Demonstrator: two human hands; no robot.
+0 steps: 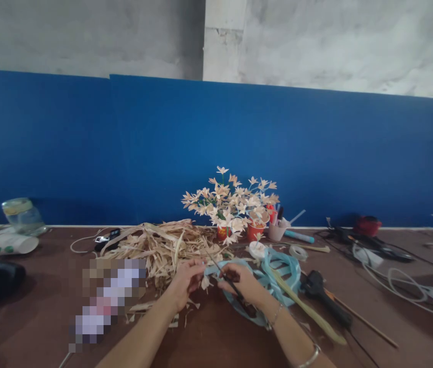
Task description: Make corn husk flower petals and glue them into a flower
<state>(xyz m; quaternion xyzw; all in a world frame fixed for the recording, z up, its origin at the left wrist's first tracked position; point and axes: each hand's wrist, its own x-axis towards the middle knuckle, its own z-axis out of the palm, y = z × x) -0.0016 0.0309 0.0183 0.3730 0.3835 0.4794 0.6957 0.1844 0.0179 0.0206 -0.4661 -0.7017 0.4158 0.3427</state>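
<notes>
My left hand (188, 281) is closed in a pinch, fingertips turned right; what lies between them is too small to make out. A small pale husk piece (205, 282) shows beside those fingertips. My right hand (241, 282) grips scissors (232, 287) with a dark handle, their thin blade pointing up and left toward my left hand. Light blue ribbon (281, 266) lies in loops to the right, and part of it passes behind and under my right hand. Just behind my left hand spreads a heap of dry husk strips (163, 243).
Behind my hands, pale husk flowers (227, 199) stand in red cups (255, 232). To the right lie a white tape roll (298, 252), a black-handled tool (327, 299), a thin stick (369, 324) and cables (400, 286). A jar (25, 217) sits far left, before the blue partition (86, 148).
</notes>
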